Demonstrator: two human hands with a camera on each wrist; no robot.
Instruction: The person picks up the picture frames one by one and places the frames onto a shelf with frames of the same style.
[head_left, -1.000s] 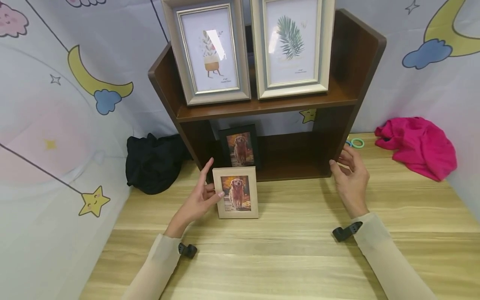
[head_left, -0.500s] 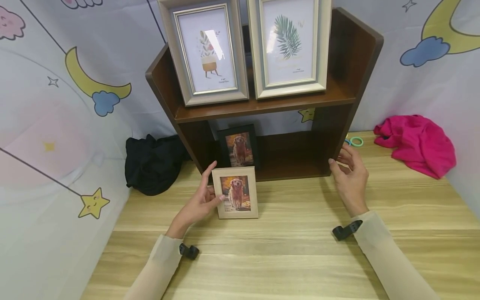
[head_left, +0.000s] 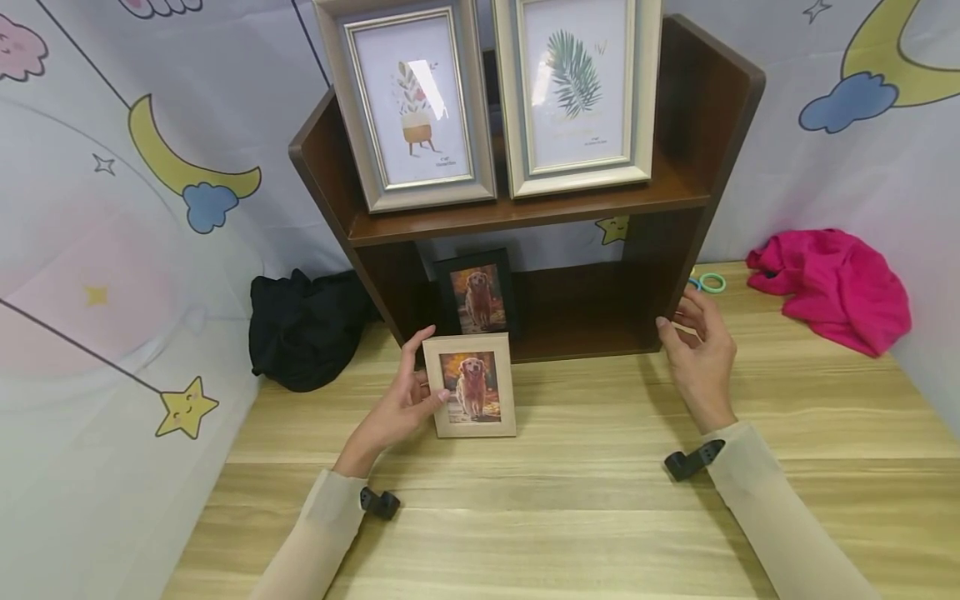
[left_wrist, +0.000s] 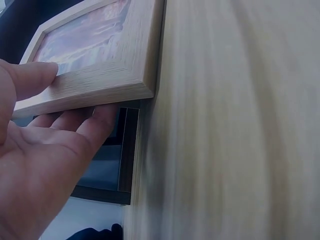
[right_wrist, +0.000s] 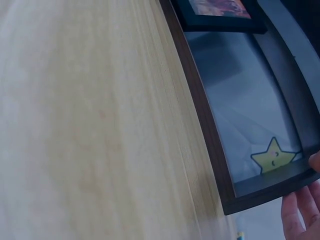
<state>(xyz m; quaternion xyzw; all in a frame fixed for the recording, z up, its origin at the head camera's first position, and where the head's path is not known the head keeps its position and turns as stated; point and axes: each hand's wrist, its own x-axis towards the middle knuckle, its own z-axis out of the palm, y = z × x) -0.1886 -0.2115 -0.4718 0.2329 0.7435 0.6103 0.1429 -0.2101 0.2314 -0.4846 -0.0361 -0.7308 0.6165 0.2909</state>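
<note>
My left hand (head_left: 400, 410) grips the left edge of a light wooden photo frame (head_left: 506, 392), thumb in front and fingers behind. A dog picture fills the frame, which stands on the table in front of a brown shelf (head_left: 525, 219). In the left wrist view, the thumb lies on the front of the wooden frame (left_wrist: 107, 82). My right hand (head_left: 702, 358) holds the lower right side panel of the shelf, thumb at its front edge. In the right wrist view, its fingers (right_wrist: 295, 212) curl behind the panel. A black photo frame (head_left: 507, 287) stands inside the lower compartment at left.
Two larger frames, one with a plant picture (head_left: 417, 171) and one with a leaf picture (head_left: 581, 150), stand on the upper shelf. Black cloth (head_left: 303, 333) lies left of the shelf, pink cloth (head_left: 840, 287) right. Green scissors (head_left: 712, 283) show partly behind the shelf.
My left thumb and index finger have closed in slightly on the light wooden frame. The right hand keeps its hold on the shelf, and the view has shifted a little.
</note>
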